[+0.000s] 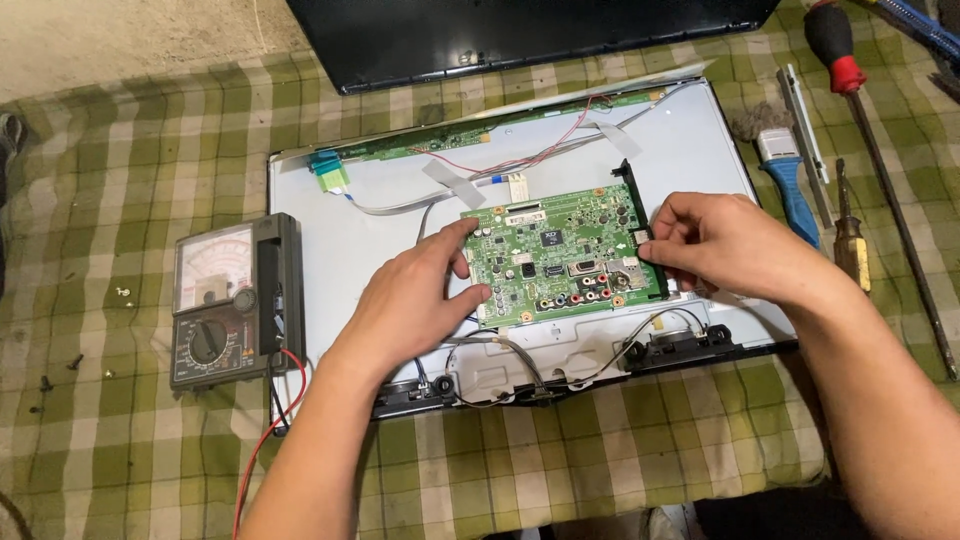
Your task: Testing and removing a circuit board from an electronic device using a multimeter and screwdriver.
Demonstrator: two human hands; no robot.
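Two hands: both on one green circuit board, head view only.
Circuit board [560,250]: lies flat at the middle of the open panel back, connectors along its near edge.
Left hand [410,300]: fingers spread loosely, thumb and fingertips touching the board's left edge, palm resting over the metal just left of it.
Right hand [715,245]: fingers curled, pinching the board's right edge beside a black plastic strip [630,205].
Panel back [330,240]: pale metal, lying on a green checked cloth [600,440]; thin red wires and a flat ribbon cable [400,205] run across its far part.
Speaker bar [690,345]: black, along the near edge, grey wires looping to it.
Multimeter [235,300]: left of the panel, touching its edge, red lead trailing near.
Tools: far right, well apart from the board, red-handled screwdriver [835,45], blue-handled brush [790,185], wooden-handled screwdriver [850,245].
Black cover [520,35]: far side, above the panel.
Loose screws [75,362]: near left on the cloth.
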